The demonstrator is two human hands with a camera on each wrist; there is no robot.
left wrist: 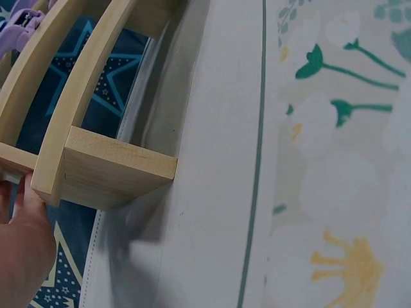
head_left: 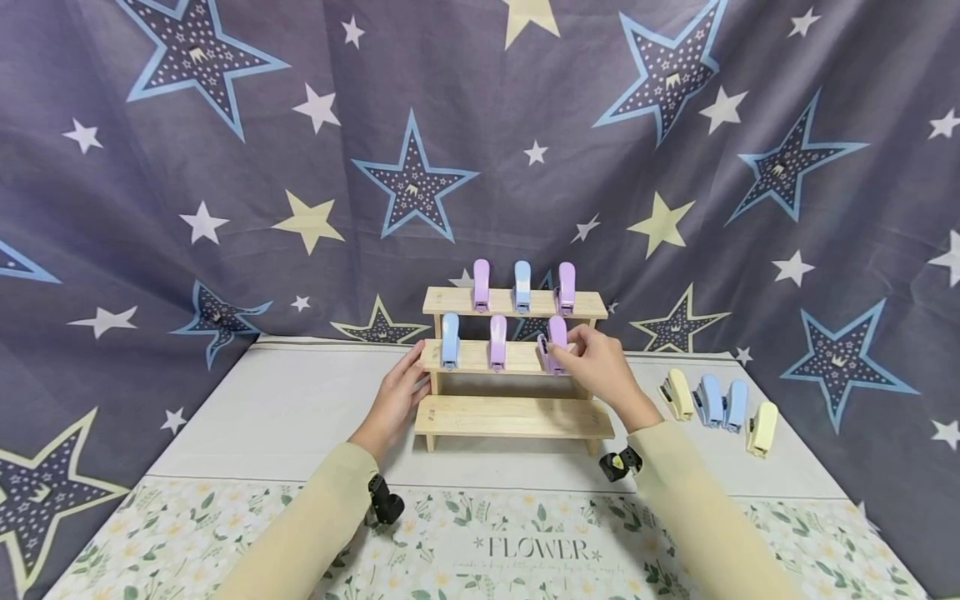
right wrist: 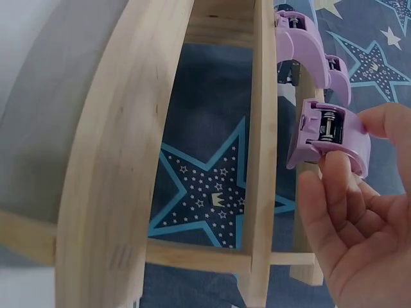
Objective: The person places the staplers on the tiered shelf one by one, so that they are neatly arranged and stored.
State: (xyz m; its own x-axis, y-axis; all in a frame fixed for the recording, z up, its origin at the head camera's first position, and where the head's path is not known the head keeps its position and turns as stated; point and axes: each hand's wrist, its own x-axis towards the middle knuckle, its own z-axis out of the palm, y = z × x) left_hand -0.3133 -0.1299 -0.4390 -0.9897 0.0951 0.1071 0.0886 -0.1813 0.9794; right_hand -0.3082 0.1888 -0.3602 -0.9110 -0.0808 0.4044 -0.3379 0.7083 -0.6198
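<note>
A three-step wooden stand (head_left: 510, 417) stands on the white part of the mat. My left hand (head_left: 393, 396) grips the left end of its middle step; in the left wrist view those fingers (left wrist: 29, 202) lie against the wood. With thumb and fingers, my right hand (head_left: 606, 375) pinches a purple mini stapler (right wrist: 331, 131) at the right end of that step, tilted slightly. Left of it on the same step stand a blue stapler (head_left: 450, 340) and another purple stapler (head_left: 497, 342). The top step bears a purple stapler (head_left: 482, 285), a blue one (head_left: 522, 286) and a purple one (head_left: 566, 287).
To the right of the stand, a yellow stapler (head_left: 678, 394), two blue staplers (head_left: 709, 400) and a second yellow stapler (head_left: 762, 429) lie on the mat. The lowest step (head_left: 517, 414) is bare wood. A star-patterned curtain (head_left: 525, 192) hangs close behind the stand.
</note>
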